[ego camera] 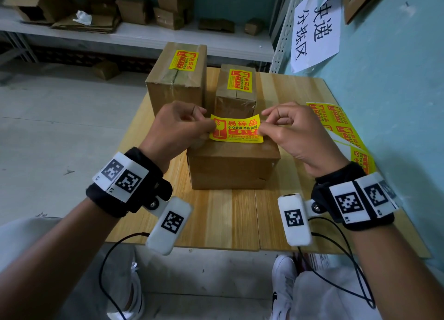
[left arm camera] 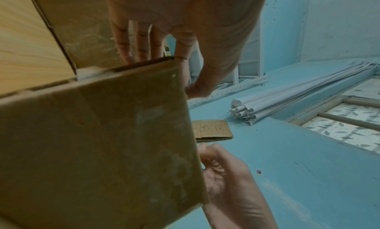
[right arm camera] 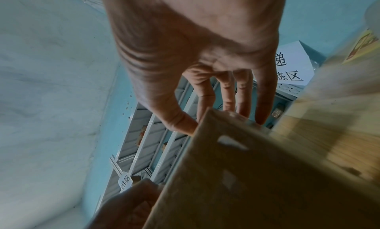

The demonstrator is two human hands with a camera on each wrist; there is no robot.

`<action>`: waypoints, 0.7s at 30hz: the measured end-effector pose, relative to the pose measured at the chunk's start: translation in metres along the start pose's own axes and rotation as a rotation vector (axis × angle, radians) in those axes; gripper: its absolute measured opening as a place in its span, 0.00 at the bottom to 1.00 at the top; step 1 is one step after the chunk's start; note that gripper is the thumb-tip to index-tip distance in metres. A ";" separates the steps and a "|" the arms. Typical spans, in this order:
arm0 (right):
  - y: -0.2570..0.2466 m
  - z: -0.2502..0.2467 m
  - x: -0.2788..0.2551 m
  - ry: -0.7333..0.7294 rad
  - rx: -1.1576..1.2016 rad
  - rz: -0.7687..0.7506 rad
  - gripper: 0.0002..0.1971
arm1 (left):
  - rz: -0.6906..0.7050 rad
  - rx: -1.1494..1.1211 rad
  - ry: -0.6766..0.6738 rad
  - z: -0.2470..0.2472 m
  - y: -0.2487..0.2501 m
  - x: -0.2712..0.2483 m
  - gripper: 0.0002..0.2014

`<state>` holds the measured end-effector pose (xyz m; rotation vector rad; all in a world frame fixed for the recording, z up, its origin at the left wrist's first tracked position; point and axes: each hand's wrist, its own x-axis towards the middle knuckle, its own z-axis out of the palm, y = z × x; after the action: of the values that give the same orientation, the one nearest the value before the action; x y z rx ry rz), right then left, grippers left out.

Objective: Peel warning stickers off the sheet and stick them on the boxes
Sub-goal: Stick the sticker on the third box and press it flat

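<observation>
A yellow and red warning sticker [ego camera: 236, 128] hangs stretched between my two hands just above the nearest cardboard box [ego camera: 230, 165]. My left hand [ego camera: 179, 125] pinches its left end, and my right hand [ego camera: 290, 127] pinches its right end. Two taller boxes stand behind: the left one [ego camera: 177, 79] and the right one [ego camera: 236, 91] each carry a sticker on top. The sticker sheet [ego camera: 341, 127] lies along the table's right edge. The wrist views show the near box [left arm camera: 92, 143] [right arm camera: 257, 175] from the side, with the sticker hidden behind it.
The wooden table [ego camera: 221, 218] abuts a teal wall [ego camera: 396, 79] on the right, which bears a white paper sign [ego camera: 316, 24]. A white shelf [ego camera: 144, 36] with several cardboard boxes runs along the back. Grey floor lies to the left.
</observation>
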<state>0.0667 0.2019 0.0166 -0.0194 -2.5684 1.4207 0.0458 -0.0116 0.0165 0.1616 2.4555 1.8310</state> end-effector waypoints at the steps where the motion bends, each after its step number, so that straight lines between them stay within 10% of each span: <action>1: 0.000 0.000 0.000 -0.002 0.007 0.007 0.08 | 0.001 -0.006 -0.002 -0.001 0.000 0.000 0.12; 14: 0.006 -0.004 0.005 -0.002 -0.013 0.034 0.11 | -0.008 -0.051 0.072 0.000 -0.004 0.005 0.07; 21: 0.006 0.016 0.001 -0.056 -0.102 -0.022 0.29 | -0.009 0.026 -0.019 0.013 -0.007 0.000 0.23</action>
<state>0.0620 0.1919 0.0036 0.0337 -2.6755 1.2999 0.0471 -0.0008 0.0061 0.1690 2.4642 1.7859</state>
